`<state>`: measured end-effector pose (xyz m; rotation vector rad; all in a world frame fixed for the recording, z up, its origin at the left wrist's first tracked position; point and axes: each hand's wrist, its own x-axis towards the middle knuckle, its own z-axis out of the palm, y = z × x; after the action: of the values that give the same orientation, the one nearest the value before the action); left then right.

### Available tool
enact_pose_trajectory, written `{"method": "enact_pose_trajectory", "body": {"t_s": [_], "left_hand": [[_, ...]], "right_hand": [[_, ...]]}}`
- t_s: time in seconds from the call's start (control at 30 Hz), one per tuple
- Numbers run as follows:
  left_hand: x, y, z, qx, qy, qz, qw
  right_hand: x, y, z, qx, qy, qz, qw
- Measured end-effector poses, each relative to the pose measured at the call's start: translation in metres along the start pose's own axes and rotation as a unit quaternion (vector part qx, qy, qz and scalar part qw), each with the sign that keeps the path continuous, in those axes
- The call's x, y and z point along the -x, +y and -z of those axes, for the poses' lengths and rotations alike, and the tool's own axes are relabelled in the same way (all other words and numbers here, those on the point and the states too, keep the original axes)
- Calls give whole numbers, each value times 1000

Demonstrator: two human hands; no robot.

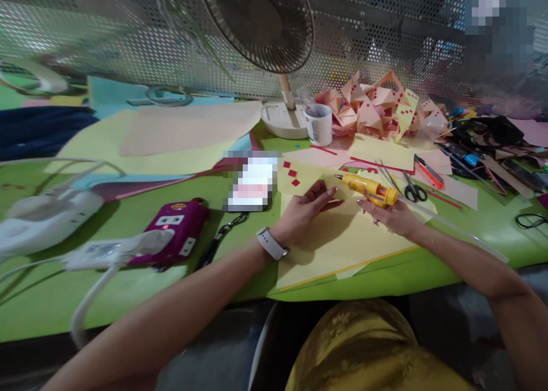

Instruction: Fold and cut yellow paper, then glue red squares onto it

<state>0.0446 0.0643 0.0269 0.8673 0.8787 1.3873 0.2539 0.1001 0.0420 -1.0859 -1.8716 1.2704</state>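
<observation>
My right hand [396, 215] is wrapped round a yellow glue gun [370, 188], its metal nozzle pointing left toward my other hand. A clear glue stick [460, 231] trails from the back of the gun. My left hand [310, 205], with a white band at the wrist, is closed, thumb and fingertips pinching the edge of a piece of yellow paper [295, 174]. Several small red squares lie on that paper in a slanting row. Under both hands is a larger yellow sheet [338, 248] on the green table cover [244, 265].
A fan [285, 123] and a white cup [319, 125] stand at the back, beside a heap of folded peach paper [363, 105]. Scissors [415, 192] and a red utility knife [429, 172] lie right. To the left are a phone [252, 182], a maroon socket box [177, 231] and cables.
</observation>
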Motion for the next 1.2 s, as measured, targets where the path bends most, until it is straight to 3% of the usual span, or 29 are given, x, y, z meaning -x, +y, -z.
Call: {"method": "enact_pose_trajectory", "body": {"t_s": [0.17, 0.47, 0.8, 1.2], "left_hand": [[0, -1, 1, 0, -2, 0, 1000], [0, 0, 2, -20, -14, 7, 1000], [0, 1, 1, -26, -21, 2, 999], [0, 0, 1, -21, -1, 3, 1000]], "right_hand": [[1, 6, 4, 17, -2, -10, 1000], [1, -10, 0, 1, -8, -7, 1000], [2, -9, 0, 12, -3, -6, 1000], [3, -14, -1, 20, 4, -24, 1000]]}}
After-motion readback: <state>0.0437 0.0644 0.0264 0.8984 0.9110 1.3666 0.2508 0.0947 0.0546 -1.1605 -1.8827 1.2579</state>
